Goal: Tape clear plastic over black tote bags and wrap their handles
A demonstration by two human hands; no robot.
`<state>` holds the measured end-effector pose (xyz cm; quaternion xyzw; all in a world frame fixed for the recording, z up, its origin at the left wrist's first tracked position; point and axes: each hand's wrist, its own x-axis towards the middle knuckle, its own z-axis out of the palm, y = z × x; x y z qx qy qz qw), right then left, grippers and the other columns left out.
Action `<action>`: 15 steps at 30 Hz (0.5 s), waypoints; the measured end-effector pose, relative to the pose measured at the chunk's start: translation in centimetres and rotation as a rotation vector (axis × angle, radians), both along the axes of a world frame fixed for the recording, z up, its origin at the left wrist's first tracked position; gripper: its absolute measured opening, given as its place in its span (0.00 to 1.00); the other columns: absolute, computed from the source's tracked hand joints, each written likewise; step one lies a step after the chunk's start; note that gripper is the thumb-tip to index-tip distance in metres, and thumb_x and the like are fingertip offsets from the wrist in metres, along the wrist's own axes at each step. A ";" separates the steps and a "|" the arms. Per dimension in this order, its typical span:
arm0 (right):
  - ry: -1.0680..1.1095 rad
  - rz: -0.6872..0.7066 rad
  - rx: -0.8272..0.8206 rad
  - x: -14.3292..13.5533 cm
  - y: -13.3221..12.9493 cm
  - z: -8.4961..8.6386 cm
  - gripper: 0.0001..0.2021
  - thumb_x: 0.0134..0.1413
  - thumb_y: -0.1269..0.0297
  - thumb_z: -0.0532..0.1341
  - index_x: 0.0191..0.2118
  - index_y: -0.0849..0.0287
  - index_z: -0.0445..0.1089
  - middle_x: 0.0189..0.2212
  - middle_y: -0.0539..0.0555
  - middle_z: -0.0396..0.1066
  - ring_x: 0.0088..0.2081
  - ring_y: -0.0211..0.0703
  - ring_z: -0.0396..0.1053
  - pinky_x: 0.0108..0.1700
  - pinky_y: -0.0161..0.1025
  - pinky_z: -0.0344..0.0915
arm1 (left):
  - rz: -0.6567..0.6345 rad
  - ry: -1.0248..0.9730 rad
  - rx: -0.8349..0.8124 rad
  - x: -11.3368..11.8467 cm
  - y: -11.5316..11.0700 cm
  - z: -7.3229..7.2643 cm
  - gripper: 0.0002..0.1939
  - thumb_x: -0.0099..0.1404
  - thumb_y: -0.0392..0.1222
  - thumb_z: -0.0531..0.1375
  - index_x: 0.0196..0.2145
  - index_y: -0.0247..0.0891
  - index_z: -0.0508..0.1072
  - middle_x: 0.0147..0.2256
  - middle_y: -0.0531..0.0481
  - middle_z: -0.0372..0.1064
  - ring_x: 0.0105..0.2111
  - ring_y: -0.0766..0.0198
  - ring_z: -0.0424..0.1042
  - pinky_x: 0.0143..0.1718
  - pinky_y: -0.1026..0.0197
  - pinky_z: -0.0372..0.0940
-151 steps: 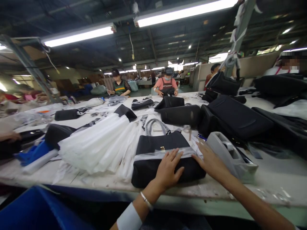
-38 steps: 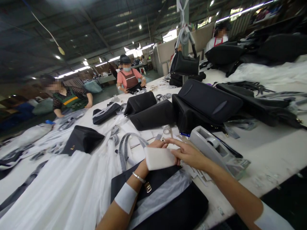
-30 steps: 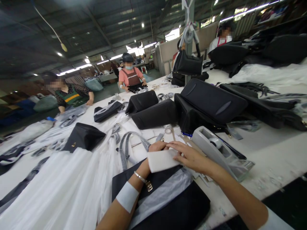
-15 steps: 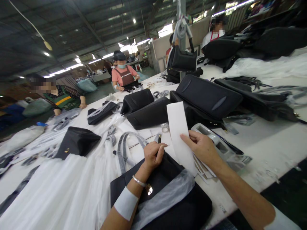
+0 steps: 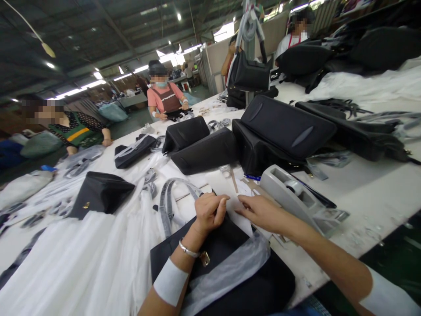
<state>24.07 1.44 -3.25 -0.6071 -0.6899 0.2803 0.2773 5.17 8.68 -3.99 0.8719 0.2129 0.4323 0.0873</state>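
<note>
A black handbag [image 5: 230, 235] with a gold clasp lies in front of me, a strip of translucent wrap across it. My left hand [image 5: 210, 211] is closed at the bag's top edge, with the fingertips hidden. Just to the right, my right hand [image 5: 261, 213] pinches a white paper strip [image 5: 242, 221] between thumb and fingers. The strip lies low against the bag's opening, partly covered by the hands. Grey-wrapped handles [image 5: 167, 206] arch up behind the bag on the left.
A grey tape dispenser [image 5: 294, 195] stands right of my right hand. Several black bags [image 5: 204, 151] lie behind. White sheeting [image 5: 108, 259] covers the left side, with another black bag [image 5: 100, 193] beyond it. Co-workers [image 5: 166, 98] are across the table [image 5: 358, 193].
My right hand has moved left and brought the upright white paper strip down toward the bag and my left hand. The left hand has stayed closed at the bag's edge.
</note>
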 end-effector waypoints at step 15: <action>-0.283 0.460 -0.336 0.7 0.0 0.8 0.09 0.56 0.63 0.57 0.27 0.60 0.67 0.24 0.53 0.69 0.25 0.40 0.64 0.27 0.34 0.53 | 0.131 0.187 0.036 1.1 0.6 -1.7 0.15 0.72 0.42 0.52 0.37 0.37 0.77 0.26 0.47 0.76 0.27 0.64 0.75 0.31 0.65 0.64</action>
